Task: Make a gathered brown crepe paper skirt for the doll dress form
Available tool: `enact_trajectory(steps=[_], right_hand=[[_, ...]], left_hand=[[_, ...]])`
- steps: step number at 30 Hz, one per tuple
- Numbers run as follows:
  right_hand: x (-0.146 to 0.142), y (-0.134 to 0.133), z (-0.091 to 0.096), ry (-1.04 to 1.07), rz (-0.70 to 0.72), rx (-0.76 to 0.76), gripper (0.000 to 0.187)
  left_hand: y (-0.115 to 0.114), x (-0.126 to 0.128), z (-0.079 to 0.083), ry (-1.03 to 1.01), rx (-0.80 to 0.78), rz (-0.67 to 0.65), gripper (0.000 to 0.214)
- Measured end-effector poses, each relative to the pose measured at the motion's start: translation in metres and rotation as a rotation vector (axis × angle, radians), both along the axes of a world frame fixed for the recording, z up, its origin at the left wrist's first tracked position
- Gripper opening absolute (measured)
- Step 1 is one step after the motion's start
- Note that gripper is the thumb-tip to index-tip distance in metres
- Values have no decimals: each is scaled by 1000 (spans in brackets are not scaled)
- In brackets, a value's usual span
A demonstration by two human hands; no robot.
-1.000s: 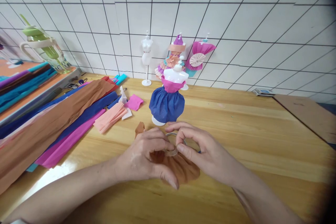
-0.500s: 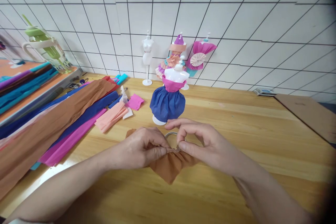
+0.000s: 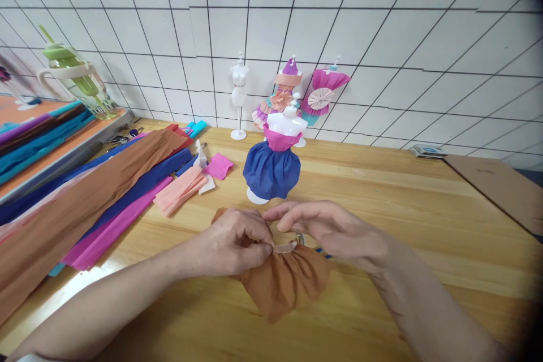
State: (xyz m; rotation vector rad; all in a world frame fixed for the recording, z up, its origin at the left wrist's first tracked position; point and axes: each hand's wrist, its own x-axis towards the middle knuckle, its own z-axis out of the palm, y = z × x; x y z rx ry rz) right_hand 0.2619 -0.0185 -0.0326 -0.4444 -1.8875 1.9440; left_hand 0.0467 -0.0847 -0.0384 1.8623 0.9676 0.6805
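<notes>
Between thumb and bent fingers, my left hand (image 3: 237,242) pinches the upper edge of a piece of brown crepe paper (image 3: 288,283). The paper fans out below in gathered pleats, and a pale narrow strip (image 3: 285,248) runs along its pinched edge. My right hand (image 3: 326,226) hovers just above and to the right of that strip, fingers stretched out and apart from the paper as far as I can see; its thumb is hidden. Under it shows part of a small rounded metallic-looking thing (image 3: 300,238), mostly covered. A dress form in a pink top and blue puffed skirt (image 3: 272,169) stands just beyond my hands.
Behind stand a bare white dress form (image 3: 239,90) and two dressed ones. On the left lie long crepe paper strips (image 3: 97,181), folded peach paper (image 3: 180,189) and a pink scrap (image 3: 219,166). A green-lidded bottle (image 3: 80,79) stands far left; a brown board (image 3: 496,186) lies right.
My right hand has let go of the gathered edge and lifted, its fingers straightening. More of the brown paper and its pale strip shows. The left hand keeps its pinch.
</notes>
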Motion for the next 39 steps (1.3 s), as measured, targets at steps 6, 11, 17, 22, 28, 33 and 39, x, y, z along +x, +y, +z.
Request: enact_trajectory(steps=[6, 11, 17, 22, 28, 33, 39], right_hand=[[33, -6, -22, 82, -634, -42, 41], [33, -57, -48, -42, -602, -359, 37], [8, -75, -42, -108, -708, -394, 31], [14, -73, -40, -124, -803, -279, 32], [4, -79, -44, -28, -653, -354, 41], [1, -82, -47, -113, -769, -218, 34], [-4, -86, -46, -20, -764, -93, 35]], left_hand=[[0, 2, -16, -322, -276, 262, 31], [-1, 7, -17, -425, -340, 397, 37], [-3, 12, -17, -415, -327, 414, 37], [-4, 14, -19, -424, -302, 465, 35], [-2, 15, -21, -473, -332, 507, 34], [-2, 15, -22, -444, -325, 521, 37], [-6, 18, -27, -580, -410, 525, 34]])
